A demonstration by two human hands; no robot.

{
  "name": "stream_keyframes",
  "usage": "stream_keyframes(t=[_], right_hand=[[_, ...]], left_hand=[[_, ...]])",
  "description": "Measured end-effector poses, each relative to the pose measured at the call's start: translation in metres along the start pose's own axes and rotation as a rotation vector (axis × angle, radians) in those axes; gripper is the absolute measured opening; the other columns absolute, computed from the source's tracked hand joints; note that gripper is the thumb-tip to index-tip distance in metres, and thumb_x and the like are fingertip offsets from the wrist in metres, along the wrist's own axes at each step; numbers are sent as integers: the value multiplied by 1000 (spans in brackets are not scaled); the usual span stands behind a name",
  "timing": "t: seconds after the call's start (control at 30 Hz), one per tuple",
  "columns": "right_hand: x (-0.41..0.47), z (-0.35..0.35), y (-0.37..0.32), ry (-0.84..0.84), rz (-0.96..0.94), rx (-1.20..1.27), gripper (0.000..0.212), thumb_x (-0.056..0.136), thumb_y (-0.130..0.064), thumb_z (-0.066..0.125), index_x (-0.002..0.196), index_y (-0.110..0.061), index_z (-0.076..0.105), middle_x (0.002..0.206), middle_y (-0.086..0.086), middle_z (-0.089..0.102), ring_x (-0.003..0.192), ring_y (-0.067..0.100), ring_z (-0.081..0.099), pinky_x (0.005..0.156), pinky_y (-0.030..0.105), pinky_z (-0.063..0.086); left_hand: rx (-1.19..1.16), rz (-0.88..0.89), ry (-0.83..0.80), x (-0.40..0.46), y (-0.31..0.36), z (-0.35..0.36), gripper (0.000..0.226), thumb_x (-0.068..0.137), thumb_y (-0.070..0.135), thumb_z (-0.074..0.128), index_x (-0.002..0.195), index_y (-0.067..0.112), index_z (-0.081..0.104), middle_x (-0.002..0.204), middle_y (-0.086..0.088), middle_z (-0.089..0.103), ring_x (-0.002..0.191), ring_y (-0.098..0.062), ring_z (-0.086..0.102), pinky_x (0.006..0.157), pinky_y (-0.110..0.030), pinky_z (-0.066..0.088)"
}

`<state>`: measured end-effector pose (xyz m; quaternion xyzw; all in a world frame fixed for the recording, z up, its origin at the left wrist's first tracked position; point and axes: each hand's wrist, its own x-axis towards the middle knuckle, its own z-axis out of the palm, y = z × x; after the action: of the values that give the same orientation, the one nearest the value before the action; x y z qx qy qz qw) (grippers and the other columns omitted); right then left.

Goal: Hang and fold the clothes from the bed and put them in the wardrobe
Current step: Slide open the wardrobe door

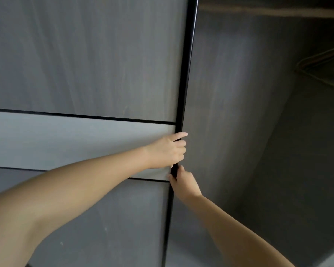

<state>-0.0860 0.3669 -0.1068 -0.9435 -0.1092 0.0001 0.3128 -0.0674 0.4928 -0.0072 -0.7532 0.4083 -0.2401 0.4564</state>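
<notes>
From the head camera, a grey wood-grain sliding wardrobe door [81, 60] with a paler horizontal band and thin black dividing lines fills the left side. Its black vertical edge frame [185, 74] runs top to bottom near the middle. The left hand [167, 151] has its grip closed on this frame, fingers curled round the edge at the level of the pale band. Just below it, the right hand [183, 185] also pinches the frame, thumb on the front. To the right lies the open dark grey wardrobe interior [249, 112]. Pale clothes hangers [322, 62] hang blurred at the upper right inside it.
</notes>
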Motion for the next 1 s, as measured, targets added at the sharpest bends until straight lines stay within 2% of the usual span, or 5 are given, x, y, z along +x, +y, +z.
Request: stream_keyframes(t=[0.2,0.4,0.57,0.87,1.0], right_hand=[[8,21,-37,-54,-64,-98,29,101,-29,37,110,-3,45,104,18,64,93,35,63,62,29,36],[16,40,-64,-182,-240,-569,48,100,-5,33,146,1,20,144,27,32,115,29,54,61,28,40],[26,57,-74,-157,-467,-944,55,98,-2,31,148,5,11,146,34,25,119,26,51,57,24,33],[19,64,-88,-109,-715,-1382,54,100,-2,35,147,10,11,153,32,14,140,41,27,104,29,37],[22,64,-87,-169,-541,-1010,50,101,-3,32,147,5,16,148,31,26,126,33,46,71,24,43]], left_hand=[[-52,-64,-34,-36,-3,7,16,59,30,80,65,23,67,64,9,59,74,-17,59,106,-40,39],[-32,-106,-15,-67,-3,26,6,69,22,71,72,18,69,70,6,62,80,-19,59,112,-43,24],[-23,-138,-3,-88,-2,38,9,76,14,60,75,15,69,72,4,61,83,-21,59,115,-44,20],[-19,-180,-62,-100,0,44,21,80,0,54,78,15,70,76,3,64,87,-22,59,114,-45,29],[-38,-170,-10,-101,-2,44,10,78,9,62,79,14,70,76,2,63,87,-22,59,114,-45,30]])
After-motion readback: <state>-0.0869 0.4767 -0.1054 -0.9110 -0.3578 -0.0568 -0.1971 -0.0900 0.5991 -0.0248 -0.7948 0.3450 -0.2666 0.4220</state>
